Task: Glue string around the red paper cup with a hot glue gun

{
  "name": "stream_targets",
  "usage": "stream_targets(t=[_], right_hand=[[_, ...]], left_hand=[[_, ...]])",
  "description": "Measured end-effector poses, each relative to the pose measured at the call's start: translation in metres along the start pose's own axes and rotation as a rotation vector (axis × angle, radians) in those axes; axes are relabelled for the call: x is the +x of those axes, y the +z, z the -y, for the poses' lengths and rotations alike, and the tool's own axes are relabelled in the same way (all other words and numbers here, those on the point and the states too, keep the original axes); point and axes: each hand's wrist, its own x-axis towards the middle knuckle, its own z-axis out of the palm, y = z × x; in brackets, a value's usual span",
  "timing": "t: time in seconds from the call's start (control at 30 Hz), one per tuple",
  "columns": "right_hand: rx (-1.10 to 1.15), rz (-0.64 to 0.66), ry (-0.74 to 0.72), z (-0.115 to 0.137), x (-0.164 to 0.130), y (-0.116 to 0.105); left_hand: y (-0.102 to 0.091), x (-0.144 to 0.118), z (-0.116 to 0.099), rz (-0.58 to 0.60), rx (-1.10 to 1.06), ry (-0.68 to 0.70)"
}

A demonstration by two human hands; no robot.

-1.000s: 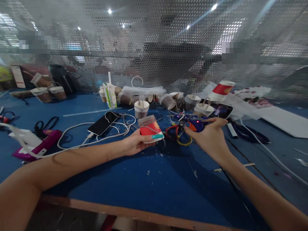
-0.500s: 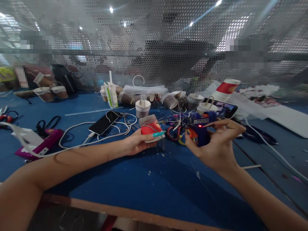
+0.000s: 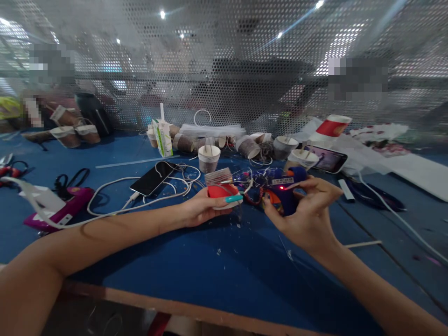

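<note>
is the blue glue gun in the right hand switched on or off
On: a small red light glows on the blue glue gun gripped in the right hand.

A blue-topped worktable with a brown wooden front edge [image 3: 196, 305] stands before a perforated grey metal screen [image 3: 224, 70]. Bright round ceiling lights [image 3: 162, 14] glare through the holes, streaking across the blurred hall behind.

L hand [image 3: 199, 212] grips small red paper cup [image 3: 221, 189]; R hand [image 3: 308, 210] holds blue glue gun [image 3: 289, 189] just right of cup, w/ black phone [image 3: 152, 178] left of cup.
</note>
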Motion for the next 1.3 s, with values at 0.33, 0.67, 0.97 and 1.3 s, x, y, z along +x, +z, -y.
stream_targets(t=[0.33,0.67,0.97,1.3], right_hand=[[0.025,0.007,-0.006,0.001,0.001,0.0],[-0.046,-0.015,-0.032,0.002,-0.001,-0.004],[-0.128,-0.018,-0.078,0.0,0.003,-0.006],[-0.192,-0.021,-0.14,-0.008,0.004,-0.006]], left_hand=[[-0.001,0.0,0.0,-0.006,0.002,-0.004],[0.004,-0.001,-0.003,-0.063,-0.052,-0.012],[0.004,-0.002,-0.004,-0.09,-0.092,-0.015],[0.004,-0.004,-0.005,-0.117,-0.065,-0.023]])
